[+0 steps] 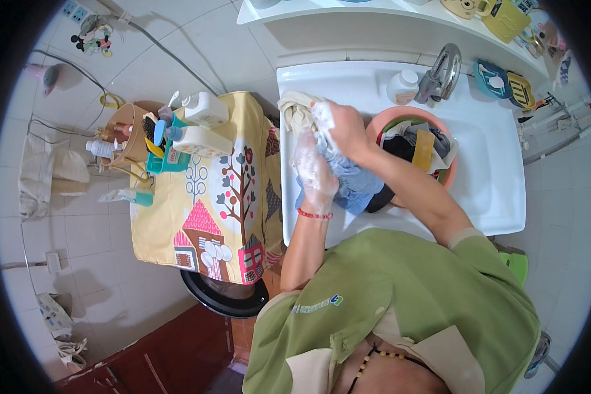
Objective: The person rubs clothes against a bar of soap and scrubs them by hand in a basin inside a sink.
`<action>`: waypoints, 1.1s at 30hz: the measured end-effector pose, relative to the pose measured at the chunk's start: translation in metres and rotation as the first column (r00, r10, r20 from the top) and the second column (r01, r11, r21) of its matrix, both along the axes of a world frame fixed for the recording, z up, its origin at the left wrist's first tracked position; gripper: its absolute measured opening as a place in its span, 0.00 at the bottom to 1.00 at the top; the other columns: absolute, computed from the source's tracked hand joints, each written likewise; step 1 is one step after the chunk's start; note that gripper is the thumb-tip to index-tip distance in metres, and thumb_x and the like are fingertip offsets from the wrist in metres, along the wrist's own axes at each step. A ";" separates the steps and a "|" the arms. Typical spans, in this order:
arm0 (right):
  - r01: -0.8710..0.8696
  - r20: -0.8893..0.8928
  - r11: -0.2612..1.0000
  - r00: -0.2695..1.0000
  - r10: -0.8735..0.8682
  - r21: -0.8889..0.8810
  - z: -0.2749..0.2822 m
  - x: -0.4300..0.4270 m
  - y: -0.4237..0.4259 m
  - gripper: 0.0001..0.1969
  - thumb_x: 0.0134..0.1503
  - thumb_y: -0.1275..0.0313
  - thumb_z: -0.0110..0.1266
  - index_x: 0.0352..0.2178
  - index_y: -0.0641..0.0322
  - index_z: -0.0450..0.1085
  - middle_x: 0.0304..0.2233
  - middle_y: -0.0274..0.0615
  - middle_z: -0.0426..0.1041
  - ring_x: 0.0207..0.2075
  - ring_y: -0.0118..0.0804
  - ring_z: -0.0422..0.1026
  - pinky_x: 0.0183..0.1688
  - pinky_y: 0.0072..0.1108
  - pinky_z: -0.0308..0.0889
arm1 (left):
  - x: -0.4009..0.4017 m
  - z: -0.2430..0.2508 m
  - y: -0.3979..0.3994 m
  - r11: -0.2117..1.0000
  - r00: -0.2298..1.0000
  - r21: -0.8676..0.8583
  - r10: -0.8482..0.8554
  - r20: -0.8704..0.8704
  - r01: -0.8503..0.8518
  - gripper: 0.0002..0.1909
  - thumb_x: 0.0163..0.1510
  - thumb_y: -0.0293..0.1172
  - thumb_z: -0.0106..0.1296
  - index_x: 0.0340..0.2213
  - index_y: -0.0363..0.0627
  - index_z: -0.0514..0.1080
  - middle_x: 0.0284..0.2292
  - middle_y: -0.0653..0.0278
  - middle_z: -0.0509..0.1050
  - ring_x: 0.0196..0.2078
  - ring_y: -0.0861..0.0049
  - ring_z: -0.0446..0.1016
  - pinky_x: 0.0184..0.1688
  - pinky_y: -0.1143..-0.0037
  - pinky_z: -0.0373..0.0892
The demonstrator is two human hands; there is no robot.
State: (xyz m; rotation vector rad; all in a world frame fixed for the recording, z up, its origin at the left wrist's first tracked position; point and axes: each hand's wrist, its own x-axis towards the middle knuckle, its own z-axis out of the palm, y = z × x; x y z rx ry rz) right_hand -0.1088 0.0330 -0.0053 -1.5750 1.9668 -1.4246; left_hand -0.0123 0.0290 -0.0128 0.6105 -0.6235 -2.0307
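Observation:
Over the left part of the white washbasin (482,147), both my hands are covered in soap lather. My left hand (315,170), with a red bead bracelet at the wrist, grips a wet blue cloth garment (357,184). Bunched in a fist, my right hand (344,125) presses against the left and holds the garment's upper part. A cream cloth (293,111) lies beyond the hands at the basin's left edge; whether it joins the blue one cannot be told. To the right, a pink plastic tub (451,170) holds dark and grey clothes (399,150) under a yellow soap bar (423,150).
A chrome faucet (443,74) and a white bottle (403,87) stand at the back rim. Soap dishes (495,81) are at the right. Left of the basin, a patterned cloth cover (177,236) bears pump bottles (202,140) and a teal basket (160,165). A shelf (325,15) overhangs the back.

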 end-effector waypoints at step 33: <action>-0.261 -0.500 0.919 0.862 0.084 -0.295 0.029 0.068 0.032 0.06 0.45 0.66 0.48 0.20 0.54 0.66 0.12 0.41 0.65 0.16 0.41 0.69 0.19 0.29 0.63 | 0.023 -0.047 -0.031 0.843 0.714 -0.367 -0.531 -0.456 0.393 0.17 0.57 0.38 0.36 0.43 0.41 0.63 0.39 0.62 0.69 0.40 0.77 0.68 0.42 0.76 0.66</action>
